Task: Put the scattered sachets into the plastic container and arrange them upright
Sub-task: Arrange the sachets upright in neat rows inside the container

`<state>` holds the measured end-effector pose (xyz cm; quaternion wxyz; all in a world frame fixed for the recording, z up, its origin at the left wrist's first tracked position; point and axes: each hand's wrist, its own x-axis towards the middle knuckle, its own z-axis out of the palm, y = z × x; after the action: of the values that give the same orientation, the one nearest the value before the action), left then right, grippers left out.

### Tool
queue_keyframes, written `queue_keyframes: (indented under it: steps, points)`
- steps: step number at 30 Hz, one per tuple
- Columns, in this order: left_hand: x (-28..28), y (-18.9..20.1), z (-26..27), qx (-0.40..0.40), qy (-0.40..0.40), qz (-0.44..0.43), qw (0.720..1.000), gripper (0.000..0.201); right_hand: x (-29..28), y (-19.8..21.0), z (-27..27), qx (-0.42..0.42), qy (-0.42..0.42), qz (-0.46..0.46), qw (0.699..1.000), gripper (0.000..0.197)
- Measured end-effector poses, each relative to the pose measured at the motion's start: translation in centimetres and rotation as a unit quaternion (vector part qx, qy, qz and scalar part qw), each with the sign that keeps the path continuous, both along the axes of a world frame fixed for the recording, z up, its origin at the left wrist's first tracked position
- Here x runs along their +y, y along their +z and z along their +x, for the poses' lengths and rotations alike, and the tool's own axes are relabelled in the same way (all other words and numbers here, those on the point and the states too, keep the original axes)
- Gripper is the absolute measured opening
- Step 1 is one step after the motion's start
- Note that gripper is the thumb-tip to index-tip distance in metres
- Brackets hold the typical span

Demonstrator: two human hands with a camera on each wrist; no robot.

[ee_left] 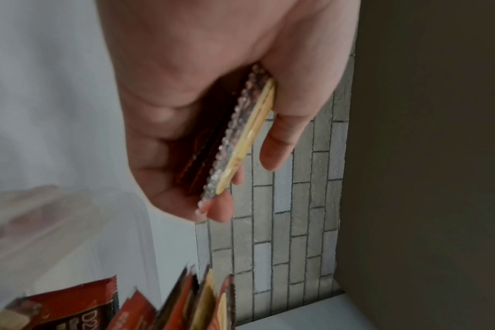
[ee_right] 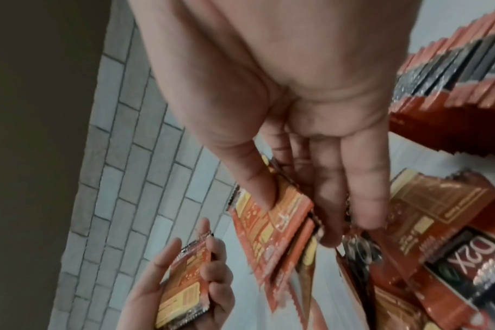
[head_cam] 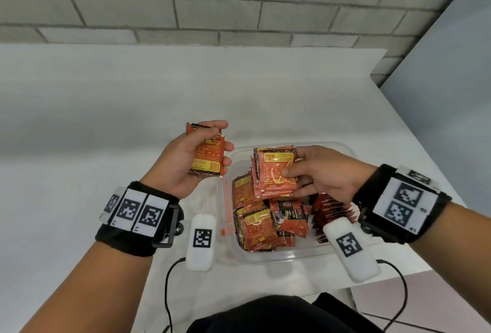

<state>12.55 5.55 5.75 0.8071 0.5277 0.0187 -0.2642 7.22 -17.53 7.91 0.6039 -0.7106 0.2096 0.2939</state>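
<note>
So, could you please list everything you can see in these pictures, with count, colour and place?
Plastic container: one, clear, on the table in front of the person.
Loose sachets: many, red-orange and black, lying jumbled inside the container.
Upright sachets: a row, count unclear, red and black, at the container's right side.
Left stack of sachets: a few, orange, held beside the container.
Right stack of sachets: several, orange, held over the container.
Table: one, white.
Wall: grey brick, behind the table.
Left hand: grips the left stack.
Right hand: pinches the right stack.
</note>
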Motion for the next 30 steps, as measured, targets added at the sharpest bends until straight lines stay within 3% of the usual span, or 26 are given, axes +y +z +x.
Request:
queue_keyframes:
  steps: [4,8,11,14,16,22,26,30]
  points:
    - [-1.2,0.3,0.0,0.002,-0.011,0.009,1.0,0.023,0.2,-0.5,-0.2,0.002,0.032,-0.076,0.997,0.027]
    - [-1.7,-0.1,-0.1,0.004,-0.02,0.01,1.0,0.023,1.4,-1.7,0.0,0.015,0.06,-0.159,0.985,0.052]
    - [-1.8,-0.5,-0.3,0.01,-0.02,0.008,1.0,0.023,1.8,-2.0,0.3,0.001,0.064,-0.187,0.98,0.056]
    - [-1.7,-0.8,-0.4,0.017,-0.016,0.008,1.0,0.024,1.9,-1.6,0.5,0.015,0.05,-0.12,0.991,0.026]
    - [-1.6,-0.9,-0.4,0.023,-0.009,0.009,1.0,0.024,1.6,-1.3,0.5,0.019,0.028,-0.06,0.998,0.016]
    - [-2.0,-0.4,-0.5,0.015,0.004,-0.012,1.0,0.059,-0.1,1.1,0.1,-0.051,-0.056,0.09,0.993,0.024]
    - [-4.7,0.4,-1.3,-0.025,-0.084,-0.044,0.995,0.074,-0.3,2.1,-0.3,-0.124,-0.072,0.16,0.977,0.03]
    - [-7.6,0.9,-2.1,0.03,-0.119,-0.088,0.989,0.03,0.4,1.7,-0.9,-0.167,-0.057,0.075,0.981,0.027]
